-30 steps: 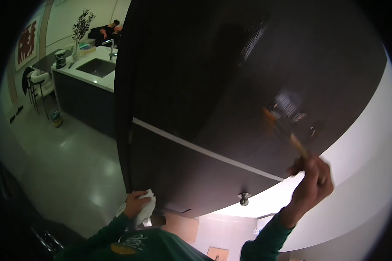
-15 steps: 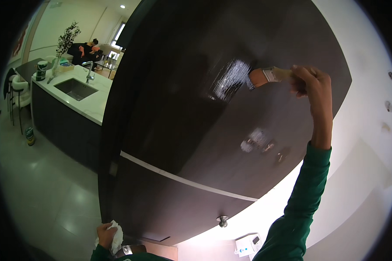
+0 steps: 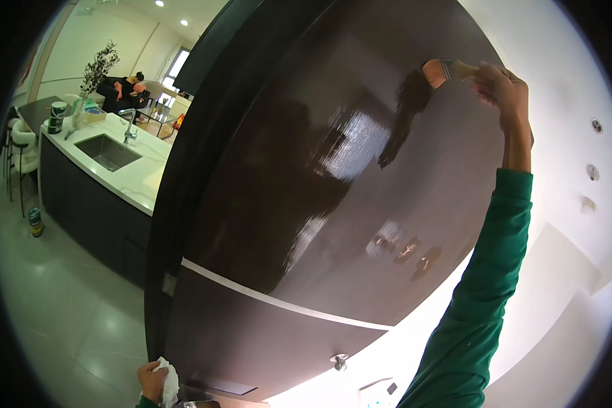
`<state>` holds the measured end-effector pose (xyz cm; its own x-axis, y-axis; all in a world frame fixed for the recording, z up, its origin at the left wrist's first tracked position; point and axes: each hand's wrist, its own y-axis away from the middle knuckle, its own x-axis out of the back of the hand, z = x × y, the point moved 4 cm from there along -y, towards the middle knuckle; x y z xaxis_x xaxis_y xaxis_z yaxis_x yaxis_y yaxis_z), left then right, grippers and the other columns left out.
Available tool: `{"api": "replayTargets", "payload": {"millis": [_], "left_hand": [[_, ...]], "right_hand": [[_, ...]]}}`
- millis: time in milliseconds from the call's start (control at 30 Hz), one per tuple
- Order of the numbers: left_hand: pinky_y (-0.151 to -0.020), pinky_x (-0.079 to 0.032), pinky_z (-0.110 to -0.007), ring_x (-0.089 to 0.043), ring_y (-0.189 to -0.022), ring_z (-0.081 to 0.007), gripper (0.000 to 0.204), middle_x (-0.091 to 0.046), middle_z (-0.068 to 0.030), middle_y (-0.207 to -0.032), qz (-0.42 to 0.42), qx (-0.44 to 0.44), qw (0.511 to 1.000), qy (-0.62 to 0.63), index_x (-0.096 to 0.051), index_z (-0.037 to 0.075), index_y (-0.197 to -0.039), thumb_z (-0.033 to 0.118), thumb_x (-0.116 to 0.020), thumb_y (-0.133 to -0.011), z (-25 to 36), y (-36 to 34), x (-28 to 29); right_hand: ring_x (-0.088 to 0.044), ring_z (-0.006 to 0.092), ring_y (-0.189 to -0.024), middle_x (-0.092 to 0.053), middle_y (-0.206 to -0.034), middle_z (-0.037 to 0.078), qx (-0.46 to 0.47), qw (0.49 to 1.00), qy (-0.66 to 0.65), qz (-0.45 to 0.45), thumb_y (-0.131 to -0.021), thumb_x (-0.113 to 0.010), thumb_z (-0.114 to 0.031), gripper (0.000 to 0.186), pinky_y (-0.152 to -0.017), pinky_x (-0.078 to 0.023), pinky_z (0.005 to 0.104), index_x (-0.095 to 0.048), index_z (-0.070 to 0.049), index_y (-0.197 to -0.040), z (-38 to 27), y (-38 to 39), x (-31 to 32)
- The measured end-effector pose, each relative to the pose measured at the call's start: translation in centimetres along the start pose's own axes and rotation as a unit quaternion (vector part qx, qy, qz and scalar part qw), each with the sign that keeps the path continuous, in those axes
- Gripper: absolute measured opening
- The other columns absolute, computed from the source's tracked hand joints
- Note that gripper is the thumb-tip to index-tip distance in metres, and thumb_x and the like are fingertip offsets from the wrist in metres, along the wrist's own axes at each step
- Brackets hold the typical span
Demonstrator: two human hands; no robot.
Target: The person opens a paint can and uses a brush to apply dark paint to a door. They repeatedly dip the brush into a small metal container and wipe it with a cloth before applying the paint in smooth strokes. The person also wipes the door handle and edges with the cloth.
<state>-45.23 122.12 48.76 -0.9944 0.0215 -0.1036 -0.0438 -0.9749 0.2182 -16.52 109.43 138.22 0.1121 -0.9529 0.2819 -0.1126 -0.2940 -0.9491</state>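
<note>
My right hand (image 3: 502,87) is raised high at the right, closed round the handle of a flat paintbrush (image 3: 438,73). Its bristles meet the dark brown door (image 3: 435,166) near the upper right. Below them runs a fresh dark streak of paint (image 3: 406,115), and left of that lies a wet, glossy area (image 3: 355,146). Several small patches (image 3: 406,250) mark the door lower down. At the lower left my left hand (image 3: 149,382) is closed on a crumpled white cloth or tissue (image 3: 169,385), beside a partly hidden object at the picture's bottom edge.
A pale strip (image 3: 272,298) crosses the door above a round knob (image 3: 338,361). To the left stands a counter with a sink (image 3: 109,153) and a can (image 3: 56,117); another can (image 3: 35,222) is on the floor. A person (image 3: 132,88) sits far back.
The brush in my right hand has moved up and to the right, leaving a dark streak behind it. My view has shifted slightly. My left hand still holds the white cloth or tissue.
</note>
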Motion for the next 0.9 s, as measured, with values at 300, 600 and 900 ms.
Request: {"api": "replayTargets", "payload": {"millis": [300, 600, 900], "left_hand": [[-0.07, -0.052, -0.034, -0.065, -0.077, -0.0246, 0.043, -0.068, -0.0173, -0.088, 0.031, 0.022, 0.999, -0.006, -0.066, -0.012, -0.106, 0.004, -0.072, -0.067, -3.5, -1.8, 0.9], [-0.057, -0.047, -0.032, -0.055, -0.069, -0.0166, 0.046, -0.062, -0.0062, -0.086, -0.061, 0.156, 0.98, 0.108, -0.057, -0.001, -0.131, 0.014, -0.064, -0.089, 10.0, 6.6, 0.4], [-0.068, -0.05, -0.036, -0.059, -0.074, -0.0215, 0.037, -0.067, -0.0109, -0.091, -0.015, -0.045, 0.998, -0.029, -0.065, -0.004, -0.117, 0.018, -0.063, -0.088, -1.1, 0.7, 3.0]], "right_hand": [[-0.071, 0.0192, -0.077, -0.071, -0.089, 0.014, 0.033, 0.996, -0.044, 0.065, -0.086, -0.069, -0.021, 0.033, -0.071, -0.058, 0.0271, -0.066, 0.007, -0.105, -0.8, -6.8, 1.1], [-0.071, 0.0149, -0.069, -0.072, -0.077, 0.007, 0.129, 0.969, -0.002, 0.212, -0.088, -0.065, -0.023, 0.028, -0.071, -0.056, 0.0255, -0.071, 0.001, -0.101, -1.2, -9.5, 0.7], [-0.069, 0.019, -0.08, -0.073, -0.085, 0.013, 0.196, 0.934, 0.093, 0.283, -0.088, -0.061, -0.029, 0.035, -0.081, -0.052, 0.0317, -0.071, -0.002, -0.109, -0.7, -9.6, -2.4]]}}
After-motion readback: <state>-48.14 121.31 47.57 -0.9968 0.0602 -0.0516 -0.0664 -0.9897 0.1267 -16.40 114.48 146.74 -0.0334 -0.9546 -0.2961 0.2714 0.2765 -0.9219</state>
